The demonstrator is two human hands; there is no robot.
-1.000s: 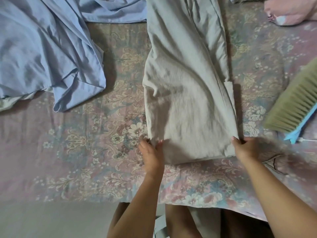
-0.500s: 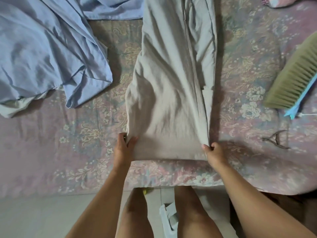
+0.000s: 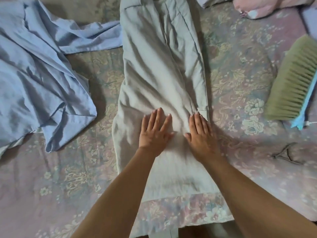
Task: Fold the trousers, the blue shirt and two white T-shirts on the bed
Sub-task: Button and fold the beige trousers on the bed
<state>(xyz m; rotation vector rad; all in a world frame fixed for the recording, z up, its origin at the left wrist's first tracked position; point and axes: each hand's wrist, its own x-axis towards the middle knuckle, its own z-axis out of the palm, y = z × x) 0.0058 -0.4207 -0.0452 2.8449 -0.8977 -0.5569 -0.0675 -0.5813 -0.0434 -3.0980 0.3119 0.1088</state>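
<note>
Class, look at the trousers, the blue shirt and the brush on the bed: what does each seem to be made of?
Trousers: matte pale woven cloth, perhaps cotton or linen; soft creases.
Blue shirt: thin, smooth woven fabric with a faint sheen; crumpled in sharp folds.
Brush: olive bristles, probably synthetic, on a light blue back that looks plastic.

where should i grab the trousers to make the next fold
Probably the near hem, one corner in each hand, coming from the bed's near edge. The trousers lie lengthwise away from you, already halved leg on leg, and both hands, left hand and right hand, rest flat on them mid-length.
</note>
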